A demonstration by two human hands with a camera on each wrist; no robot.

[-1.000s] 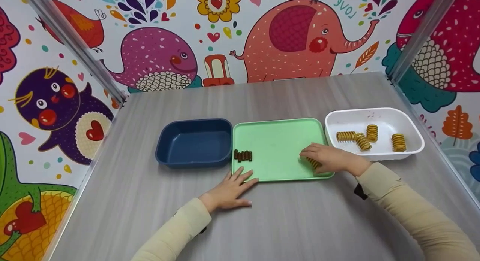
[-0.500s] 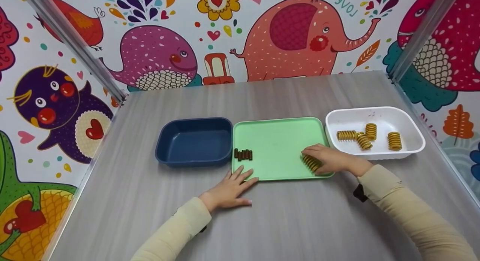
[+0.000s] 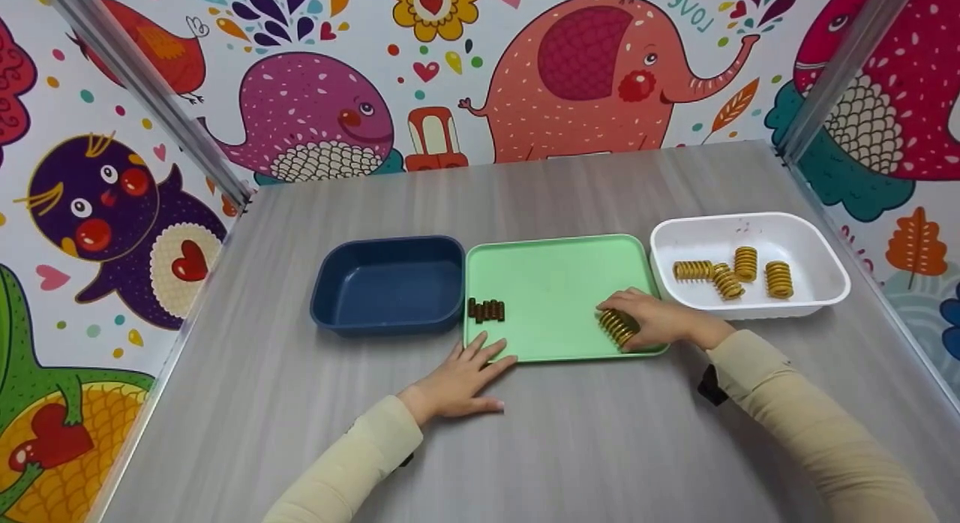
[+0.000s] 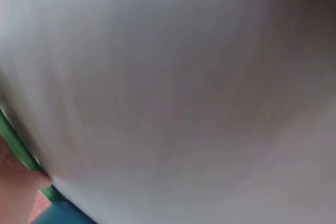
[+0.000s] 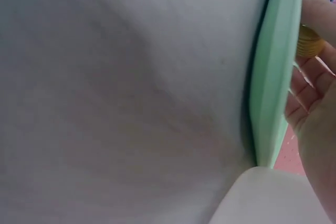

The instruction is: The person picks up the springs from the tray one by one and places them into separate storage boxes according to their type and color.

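A yellow coil spring (image 3: 617,328) lies slanted low over the right part of the green tray (image 3: 551,283). My right hand (image 3: 660,319) pinches it between thumb and fingers; in the right wrist view part of the spring (image 5: 310,40) shows between them. My left hand (image 3: 459,380) lies with spread fingers at the tray's front left edge, fingertips over the rim. Just beyond those fingertips sits a short row of small dark brown coils or springs (image 3: 487,311). In the left wrist view only a little of the left hand (image 4: 21,192) shows.
A white bin (image 3: 750,305) with several yellow coil springs (image 3: 726,281) stands against the tray's right side. On its left is a dark blue bin (image 3: 390,283) with a bare floor. Patterned walls enclose the grey table (image 3: 525,448) at the back and sides.
My right hand has shifted slightly left with the yellow spring, which shows more clearly. The rightmost spring in the white bin has rolled left. My left hand has stayed put.
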